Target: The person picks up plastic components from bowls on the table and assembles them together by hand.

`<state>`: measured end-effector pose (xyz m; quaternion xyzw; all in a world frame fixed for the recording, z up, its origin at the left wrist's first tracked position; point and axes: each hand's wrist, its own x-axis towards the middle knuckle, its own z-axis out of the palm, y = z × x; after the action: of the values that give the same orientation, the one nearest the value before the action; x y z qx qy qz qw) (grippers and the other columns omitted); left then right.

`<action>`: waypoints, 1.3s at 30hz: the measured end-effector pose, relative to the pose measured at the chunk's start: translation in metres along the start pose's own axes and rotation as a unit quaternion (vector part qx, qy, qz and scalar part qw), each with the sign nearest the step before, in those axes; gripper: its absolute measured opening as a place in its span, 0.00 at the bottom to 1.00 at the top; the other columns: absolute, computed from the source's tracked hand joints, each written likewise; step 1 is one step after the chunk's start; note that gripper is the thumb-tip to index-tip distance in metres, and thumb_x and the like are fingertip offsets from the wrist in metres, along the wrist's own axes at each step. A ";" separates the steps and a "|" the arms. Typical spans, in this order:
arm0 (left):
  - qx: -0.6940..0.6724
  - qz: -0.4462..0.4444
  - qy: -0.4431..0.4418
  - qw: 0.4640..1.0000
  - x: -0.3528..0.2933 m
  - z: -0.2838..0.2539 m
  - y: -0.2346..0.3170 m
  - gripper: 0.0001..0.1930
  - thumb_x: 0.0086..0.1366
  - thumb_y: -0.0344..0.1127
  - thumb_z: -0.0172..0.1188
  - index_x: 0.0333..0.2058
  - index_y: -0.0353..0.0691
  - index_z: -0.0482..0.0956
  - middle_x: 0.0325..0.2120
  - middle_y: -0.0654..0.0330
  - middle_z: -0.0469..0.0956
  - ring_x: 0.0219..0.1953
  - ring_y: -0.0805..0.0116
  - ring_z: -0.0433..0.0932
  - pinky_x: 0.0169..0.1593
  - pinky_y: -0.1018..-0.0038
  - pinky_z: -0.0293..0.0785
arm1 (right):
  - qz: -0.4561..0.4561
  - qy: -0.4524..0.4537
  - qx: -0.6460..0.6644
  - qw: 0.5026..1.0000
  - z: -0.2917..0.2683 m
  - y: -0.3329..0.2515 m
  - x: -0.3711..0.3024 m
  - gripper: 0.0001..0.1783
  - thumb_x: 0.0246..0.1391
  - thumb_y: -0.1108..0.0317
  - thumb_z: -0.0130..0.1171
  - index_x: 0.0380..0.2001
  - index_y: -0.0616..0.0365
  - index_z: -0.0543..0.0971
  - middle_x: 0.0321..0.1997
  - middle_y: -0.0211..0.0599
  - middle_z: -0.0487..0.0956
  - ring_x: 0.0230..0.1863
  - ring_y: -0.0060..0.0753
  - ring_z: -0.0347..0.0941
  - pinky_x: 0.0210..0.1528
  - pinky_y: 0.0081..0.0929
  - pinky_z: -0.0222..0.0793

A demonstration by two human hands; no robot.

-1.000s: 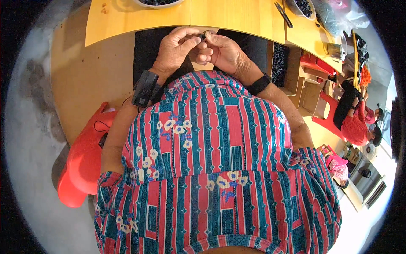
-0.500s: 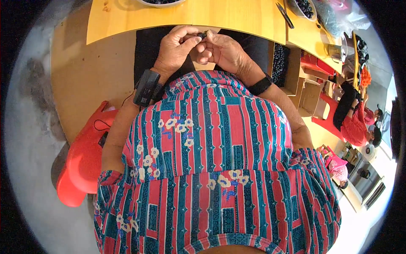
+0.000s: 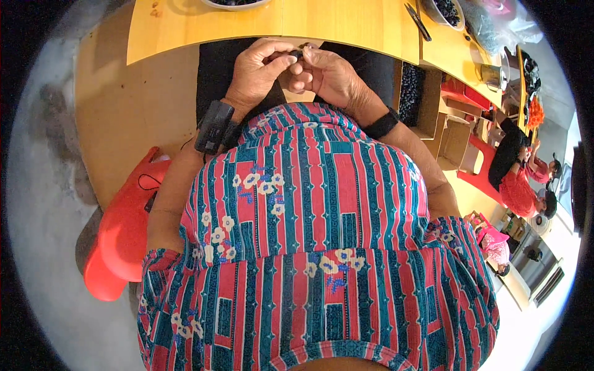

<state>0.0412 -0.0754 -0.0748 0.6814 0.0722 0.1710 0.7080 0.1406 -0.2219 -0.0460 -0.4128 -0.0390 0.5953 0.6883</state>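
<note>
Between my two hands, just off the near edge of the yellow table (image 3: 346, 28), is a small black piece (image 3: 297, 54). Its exact kind is too small to make out. My left hand (image 3: 258, 67) pinches it with thumb and forefinger, the other fingers curled behind. From the other side my right hand (image 3: 328, 74) grips the same piece between thumb and fingertips, its remaining fingers bent beneath. Fingertips cover most of the piece. A black band is on each wrist, with a dark box-like device (image 3: 215, 127) on the left one.
A white bowl of black pieces (image 3: 235, 4) stands on the table ahead; another bowl (image 3: 447, 13) is at the right beside black-handled snips (image 3: 417, 22). A box of dark bits (image 3: 410, 93) sits below the tabletop. A red chair (image 3: 127, 229) is at left. Other people (image 3: 520, 188) sit far right.
Both hands stay almost in place, with slight finger shifts around the small black piece. At the far right, a seated person's arms and upper body have moved a little.
</note>
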 end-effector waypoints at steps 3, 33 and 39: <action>-0.027 -0.019 -0.008 0.999 0.001 0.001 0.002 0.08 0.59 0.26 0.55 0.39 0.34 0.75 0.35 0.62 0.75 0.35 0.77 0.73 0.42 0.80 0.70 | 0.001 -0.018 -0.004 1.000 -0.003 0.000 0.001 0.17 0.59 0.57 0.47 0.36 0.63 0.72 0.28 0.32 0.74 0.30 0.25 0.71 0.34 0.23 0.72; -0.264 -0.154 -0.120 0.945 0.007 0.012 0.021 0.22 0.69 0.45 0.40 0.52 0.34 0.59 0.35 0.58 0.73 0.37 0.71 0.75 0.38 0.78 0.73 | -0.054 0.009 -0.040 0.998 0.005 -0.009 0.009 0.13 0.60 0.63 0.42 0.37 0.61 0.71 0.20 0.27 0.65 0.20 0.22 0.64 0.21 0.22 0.67; -0.344 -0.193 -0.162 0.905 0.004 0.006 0.020 0.26 0.68 0.49 0.40 0.55 0.32 0.56 0.45 0.48 0.70 0.47 0.61 0.72 0.52 0.67 0.67 | -0.078 -0.020 0.121 0.989 0.001 -0.046 -0.015 0.22 0.59 0.50 0.43 0.37 0.60 0.70 0.20 0.25 0.63 0.18 0.22 0.56 0.30 0.28 0.63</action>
<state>0.0438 -0.0794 -0.0541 0.3870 0.0236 -0.0678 0.9193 0.1718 -0.2314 -0.0108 -0.3104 -0.0123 0.5484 0.7763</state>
